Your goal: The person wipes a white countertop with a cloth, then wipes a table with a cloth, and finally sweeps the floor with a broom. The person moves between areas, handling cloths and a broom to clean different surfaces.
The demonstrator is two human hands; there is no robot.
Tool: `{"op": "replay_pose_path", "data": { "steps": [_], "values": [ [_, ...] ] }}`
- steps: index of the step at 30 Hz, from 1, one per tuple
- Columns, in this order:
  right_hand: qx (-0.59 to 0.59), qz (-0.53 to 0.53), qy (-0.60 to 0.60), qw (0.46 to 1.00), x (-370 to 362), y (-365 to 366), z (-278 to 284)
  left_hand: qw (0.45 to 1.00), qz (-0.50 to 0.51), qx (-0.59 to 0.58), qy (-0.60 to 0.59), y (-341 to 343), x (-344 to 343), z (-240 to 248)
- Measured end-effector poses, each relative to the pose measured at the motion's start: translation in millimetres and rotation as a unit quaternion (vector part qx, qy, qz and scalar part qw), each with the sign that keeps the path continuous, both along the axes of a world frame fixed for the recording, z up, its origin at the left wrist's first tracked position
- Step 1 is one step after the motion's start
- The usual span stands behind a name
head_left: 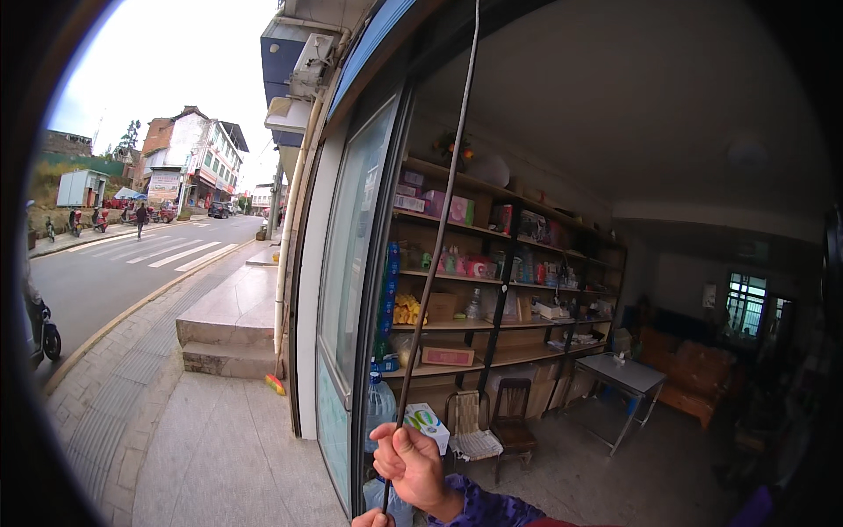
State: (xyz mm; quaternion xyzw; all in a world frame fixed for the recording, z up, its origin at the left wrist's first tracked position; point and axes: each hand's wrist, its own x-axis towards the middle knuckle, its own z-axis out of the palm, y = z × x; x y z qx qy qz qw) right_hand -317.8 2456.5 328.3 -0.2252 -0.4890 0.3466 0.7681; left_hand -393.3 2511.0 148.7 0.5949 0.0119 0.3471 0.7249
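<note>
A long thin dark rod (436,237) rises from the lower middle of the picture to the top edge, in front of a shop's open front. My right hand (408,464) is closed around the rod near its lower end, and its purple sleeve comes in from the lower right. Just below it, only the knuckles of my left hand (372,520) show at the bottom edge, where the rod's lower end meets them. The top of the rod runs out of view.
A glass door panel in a dark frame (351,290) stands just left of the rod. Inside are wooden shelves of goods (492,290), two chairs (492,426), a small table (619,373) and a large water bottle (379,404). Paved sidewalk, stone steps (224,338) and a street lie left.
</note>
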Motion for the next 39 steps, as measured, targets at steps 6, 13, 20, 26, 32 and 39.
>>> {"op": "replay_pose_path", "data": {
  "steps": [6,13,20,26,32,39],
  "values": [
    [0.006,0.0,-0.04,0.999,12.9,1.5,69.2,0.995,-0.051,0.081,-0.01,11.0,9.9,68.0],
    [0.071,-0.094,-0.106,0.987,25.6,-4.5,189.1,0.981,-0.187,-0.001,-0.047,2.6,27.2,197.2],
    [0.104,-0.201,-0.129,0.965,38.4,14.7,359.2,0.959,-0.248,0.034,-0.136,3.4,44.2,348.4],
    [0.145,-0.269,-0.148,0.941,45.3,36.8,387.7,0.959,-0.199,0.076,-0.188,18.1,68.1,351.8],
    [0.255,-0.366,-0.249,0.859,81.9,54.2,257.4,0.986,-0.037,0.151,-0.067,4.0,141.4,117.2],
    [0.01,-0.369,-0.124,0.921,106.0,-73.9,56.8,0.871,-0.356,0.323,0.1,-43.3,143.7,-92.7]
  ]
}}
